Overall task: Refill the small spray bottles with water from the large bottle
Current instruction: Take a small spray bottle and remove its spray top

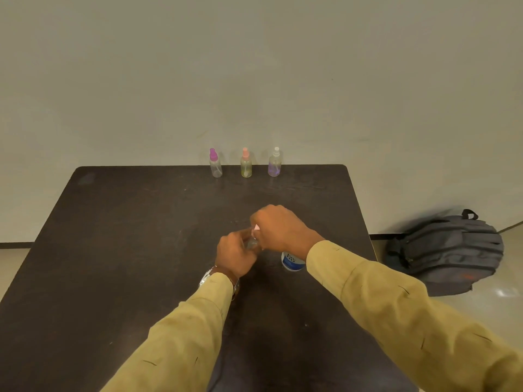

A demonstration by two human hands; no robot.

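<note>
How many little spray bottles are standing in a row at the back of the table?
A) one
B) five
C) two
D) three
D: three stand upright at the far edge, the purple-capped bottle, the orange-capped bottle and the white-capped bottle, apart from each other and from both hands.

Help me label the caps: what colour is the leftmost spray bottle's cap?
Magenta-pink, on the leftmost spray bottle, seen in the head view.

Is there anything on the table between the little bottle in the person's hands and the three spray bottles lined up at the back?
Nothing visible. The small bottle is held by the left hand and right hand at mid-table, and the dark table is bare up to the three spray bottles. The large bottle stands off to the right, under the right wrist.
</note>
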